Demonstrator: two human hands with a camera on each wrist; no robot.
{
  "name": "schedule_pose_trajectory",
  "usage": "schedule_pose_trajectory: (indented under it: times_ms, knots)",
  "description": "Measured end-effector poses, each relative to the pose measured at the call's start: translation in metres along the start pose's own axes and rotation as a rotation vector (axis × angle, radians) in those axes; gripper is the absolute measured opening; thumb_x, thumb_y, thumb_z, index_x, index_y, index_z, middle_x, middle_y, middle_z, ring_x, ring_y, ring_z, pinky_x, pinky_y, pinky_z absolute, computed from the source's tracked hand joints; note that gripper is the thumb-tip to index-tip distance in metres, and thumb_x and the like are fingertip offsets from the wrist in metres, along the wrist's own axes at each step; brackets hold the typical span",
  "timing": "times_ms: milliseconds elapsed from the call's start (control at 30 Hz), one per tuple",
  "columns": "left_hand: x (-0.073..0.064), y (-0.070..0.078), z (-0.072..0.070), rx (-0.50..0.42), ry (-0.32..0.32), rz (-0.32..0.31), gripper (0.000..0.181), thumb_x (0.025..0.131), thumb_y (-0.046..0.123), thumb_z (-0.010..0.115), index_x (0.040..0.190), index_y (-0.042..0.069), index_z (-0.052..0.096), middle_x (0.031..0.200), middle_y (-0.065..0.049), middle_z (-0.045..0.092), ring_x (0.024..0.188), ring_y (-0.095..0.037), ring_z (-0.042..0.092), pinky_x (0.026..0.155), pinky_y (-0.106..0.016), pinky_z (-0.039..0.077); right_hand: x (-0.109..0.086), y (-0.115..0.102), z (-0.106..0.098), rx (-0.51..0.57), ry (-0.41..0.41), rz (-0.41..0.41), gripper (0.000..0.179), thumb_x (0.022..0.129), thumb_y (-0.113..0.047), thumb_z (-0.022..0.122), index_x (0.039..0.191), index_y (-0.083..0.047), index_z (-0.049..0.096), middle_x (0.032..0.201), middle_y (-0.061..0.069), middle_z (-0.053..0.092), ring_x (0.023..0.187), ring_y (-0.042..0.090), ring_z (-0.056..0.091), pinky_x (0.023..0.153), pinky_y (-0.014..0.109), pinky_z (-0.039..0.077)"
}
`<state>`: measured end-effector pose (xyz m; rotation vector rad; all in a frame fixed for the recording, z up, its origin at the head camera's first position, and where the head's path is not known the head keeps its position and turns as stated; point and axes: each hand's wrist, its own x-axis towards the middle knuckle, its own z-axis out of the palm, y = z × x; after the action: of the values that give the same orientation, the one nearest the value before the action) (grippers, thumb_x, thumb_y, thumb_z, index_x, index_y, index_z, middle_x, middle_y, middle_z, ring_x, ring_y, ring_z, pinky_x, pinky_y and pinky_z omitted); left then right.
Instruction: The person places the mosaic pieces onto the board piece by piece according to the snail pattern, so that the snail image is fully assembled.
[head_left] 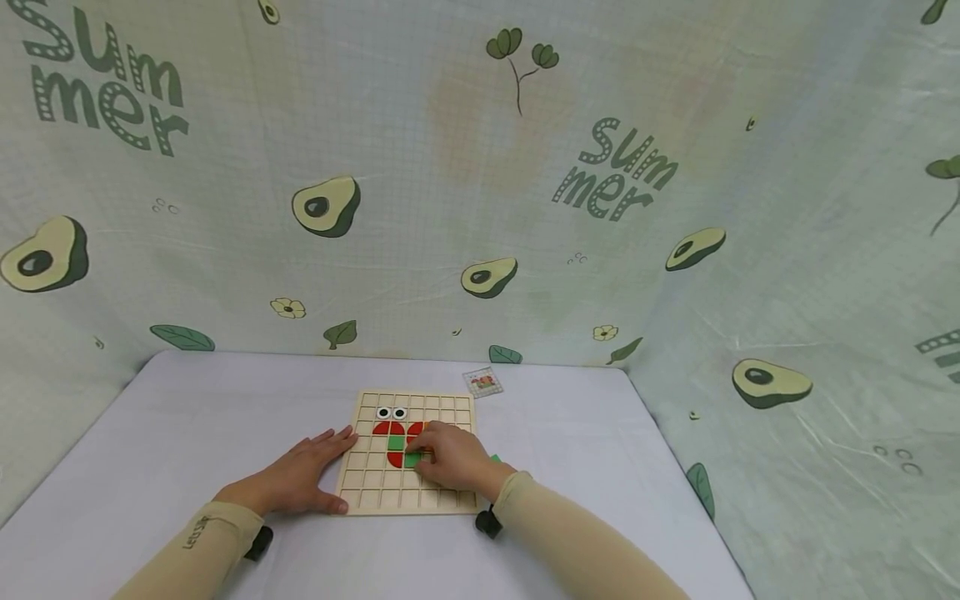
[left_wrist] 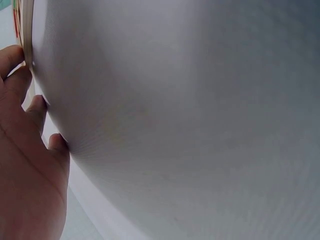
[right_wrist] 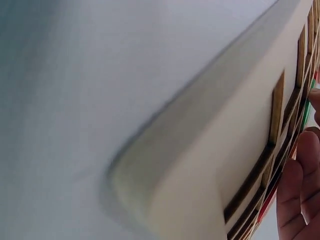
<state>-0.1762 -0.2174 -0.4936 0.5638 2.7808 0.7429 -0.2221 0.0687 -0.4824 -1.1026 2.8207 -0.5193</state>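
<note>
A pale wooden grid board point(head_left: 375, 498) lies on the white table. Two eye tiles point(head_left: 392, 413), red curved tiles point(head_left: 382, 428) and a green square tile point(head_left: 396, 443) sit in its cells. My left hand point(head_left: 296, 477) lies spread at the board's left side, fingertips and thumb touching its edge. Over the board's middle, my right hand point(head_left: 453, 457) pinches another green square tile point(head_left: 412, 461) at a cell below the first, thumb and fingertips around it. The palm and back of this hand cover part of the pattern. In the right wrist view, its fingers point(right_wrist: 290, 192) are curled at the board.
A small picture card point(head_left: 483, 382) lies behind the board's far right corner. Something green point(head_left: 496, 458) shows beside the right wrist, partly hidden. Patterned cloth walls point(head_left: 405, 233) stand behind and to the right of the table point(head_left: 225, 400).
</note>
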Motion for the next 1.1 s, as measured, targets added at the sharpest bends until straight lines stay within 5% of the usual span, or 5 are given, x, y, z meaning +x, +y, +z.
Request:
schedule_pose_trajectory:
  times_ms: [267,467,733,1100]
  knots:
    - [0.002,-0.002,0.002,0.008,0.002,0.001,0.11,0.065,0.053,0.088,0.151,0.003,0.041,0.159,-0.015,0.032,0.144,-0.044,0.025,0.116,-0.062,0.018,-0.017,0.018,-0.021,0.039,0.015,0.052,0.026,0.089,-0.02,0.071,0.115,-0.021,0.075,0.108,-0.008,0.064,0.08,0.004,0.053,0.07,0.021,0.047]
    - [0.003,-0.003,0.003,0.005,-0.004,-0.005,0.11,0.065,0.053,0.088,0.151,0.004,0.041,0.159,-0.015,0.032,0.144,-0.044,0.024,0.116,-0.062,0.018,-0.05,0.054,-0.04,0.087,-0.003,0.153,0.028,0.089,-0.021,0.073,0.117,-0.02,0.074,0.106,-0.007,0.063,0.069,0.004,0.052,0.062,0.022,0.048]
    - [0.002,-0.001,0.003,0.008,-0.008,-0.016,0.111,0.064,0.053,0.088,0.151,0.003,0.041,0.159,-0.017,0.031,0.144,-0.045,0.024,0.115,-0.063,0.018,-0.093,0.093,-0.04,0.133,-0.021,0.214,0.036,0.087,-0.018,0.077,0.123,-0.02,0.071,0.109,-0.008,0.061,0.071,0.006,0.053,0.063,0.023,0.049]
    - [0.0,0.001,0.001,-0.004,-0.009,-0.014,0.11,0.064,0.052,0.089,0.151,0.004,0.042,0.159,-0.016,0.032,0.144,-0.045,0.024,0.115,-0.064,0.017,-0.092,0.093,-0.029,0.186,-0.015,0.193,0.035,0.09,-0.017,0.075,0.125,-0.023,0.069,0.116,-0.011,0.058,0.074,0.006,0.053,0.064,0.022,0.05]
